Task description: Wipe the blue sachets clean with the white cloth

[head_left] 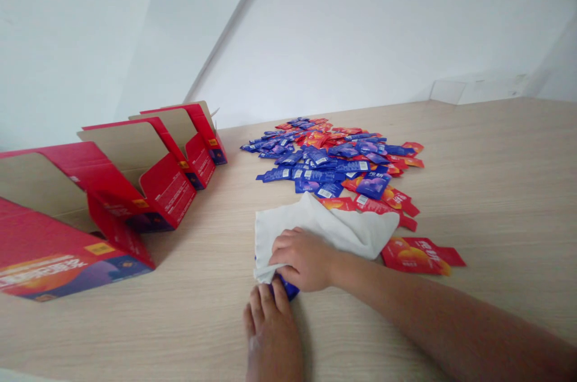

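Lt wood-grain tbl (pixel 496 190), white wall (pixel 360 39) far; red boxes (pixel 166 194) L, pkts (pixel 321 157) far ctr. R hand (pixel 307 259) grips white cloth (pixel 311 218); L hand (pixel 273 334) fingers on blue pkt (pixel 290 291), grip unclear.

The head camera looks forward, down at the hands (pixel 304 259).

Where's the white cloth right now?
In the head view, the white cloth lies below and slightly right of centre, under the right hand, at the near edge of the pile of red and blue packets.
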`<control>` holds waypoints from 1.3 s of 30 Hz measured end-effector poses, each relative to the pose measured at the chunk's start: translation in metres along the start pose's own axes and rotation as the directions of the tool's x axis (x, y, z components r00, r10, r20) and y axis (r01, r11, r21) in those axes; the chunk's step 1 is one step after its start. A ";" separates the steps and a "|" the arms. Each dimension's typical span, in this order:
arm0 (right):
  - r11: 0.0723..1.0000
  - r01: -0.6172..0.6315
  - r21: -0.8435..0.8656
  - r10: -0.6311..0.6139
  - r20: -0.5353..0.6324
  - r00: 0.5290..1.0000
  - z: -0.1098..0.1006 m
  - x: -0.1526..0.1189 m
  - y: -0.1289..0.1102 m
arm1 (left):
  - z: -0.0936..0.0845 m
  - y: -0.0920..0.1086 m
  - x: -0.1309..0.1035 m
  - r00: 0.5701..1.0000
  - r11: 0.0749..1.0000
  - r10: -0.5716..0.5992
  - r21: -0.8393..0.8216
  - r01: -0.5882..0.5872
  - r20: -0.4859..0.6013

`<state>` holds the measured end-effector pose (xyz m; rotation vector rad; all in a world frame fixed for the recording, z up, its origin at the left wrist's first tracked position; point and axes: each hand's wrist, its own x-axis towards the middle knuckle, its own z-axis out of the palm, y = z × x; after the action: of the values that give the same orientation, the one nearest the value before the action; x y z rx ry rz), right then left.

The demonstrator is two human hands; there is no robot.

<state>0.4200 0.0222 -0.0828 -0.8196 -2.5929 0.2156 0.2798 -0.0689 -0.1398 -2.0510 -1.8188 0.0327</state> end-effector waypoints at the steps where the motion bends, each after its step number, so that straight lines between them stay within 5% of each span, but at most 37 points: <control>1: 0.999 -0.037 -0.016 0.037 -0.006 0.999 0.000 0.000 0.000 | 0.000 0.000 0.000 1.000 1.000 -0.008 -0.003 0.008 0.000; 8: 0.975 -0.216 -0.060 0.211 -0.069 0.975 -0.003 0.002 0.005 | 0.008 -0.003 -0.001 1.000 0.999 -0.007 -0.035 0.007 0.008; 13: 0.996 -0.078 0.045 0.084 -0.159 0.984 -0.003 0.000 0.002 | 0.003 -0.002 0.000 0.999 0.999 -0.024 -0.032 0.025 0.026; 17: 0.994 0.082 0.065 -0.078 -0.070 0.995 -0.002 0.000 -0.001 | 0.001 -0.001 0.000 0.999 0.999 -0.022 -0.039 0.024 0.047; 21: 0.999 0.021 0.030 -0.021 0.001 1.000 -0.002 0.001 -0.002 | 0.003 -0.002 -0.001 0.999 0.999 -0.014 -0.046 0.016 0.037; 28: 0.989 -0.146 0.005 0.146 -0.061 0.987 -0.002 0.002 0.004 | 0.004 -0.003 -0.001 1.000 1.000 -0.009 -0.017 0.009 0.015; 33: 0.998 -0.040 0.044 0.045 -0.138 0.989 -0.002 0.000 0.003 | 0.003 -0.003 -0.001 1.000 1.000 0.003 -0.004 -0.003 -0.006; 39: 0.998 0.052 0.036 -0.051 -0.051 0.997 0.000 0.001 0.000 | 0.003 -0.002 -0.001 1.000 1.000 -0.010 -0.020 0.010 0.011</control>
<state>0.4193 0.0226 -0.0830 -0.7347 -2.5514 0.2250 0.2766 -0.0687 -0.1423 -2.0589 -1.8433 0.0223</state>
